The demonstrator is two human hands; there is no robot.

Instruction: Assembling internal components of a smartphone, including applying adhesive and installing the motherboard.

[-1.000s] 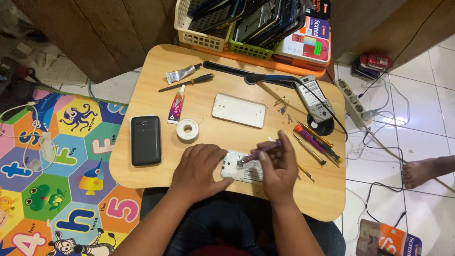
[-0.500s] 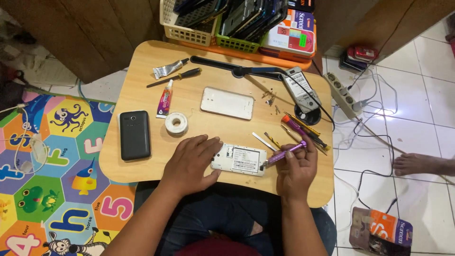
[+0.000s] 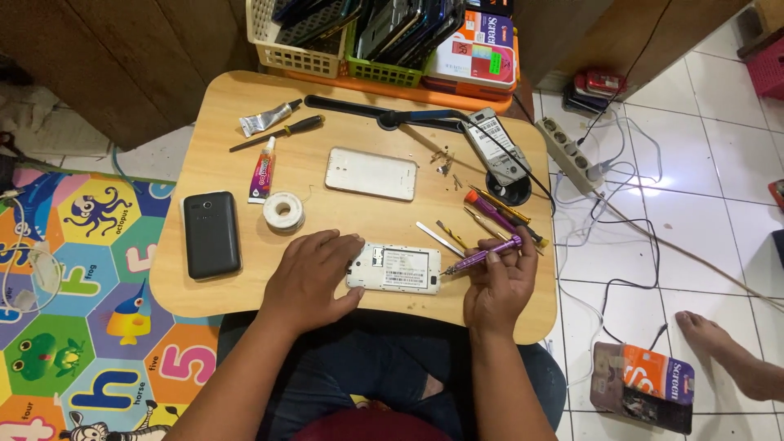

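Left hand [image 3: 310, 278]: flat, released, steadying the opened phone [image 3: 394, 268].
Right hand [image 3: 498, 282]: grasping purple screwdriver [image 3: 482, 255].
Phone: light, fragile; hold its edges.

Left hand [image 3: 314, 273] flat, fingers spread; right hand [image 3: 498, 282] curled closed.

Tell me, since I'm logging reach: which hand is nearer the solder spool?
Left. The left hand lies just below the solder spool; the right hand is far to its right, holding a purple screwdriver.
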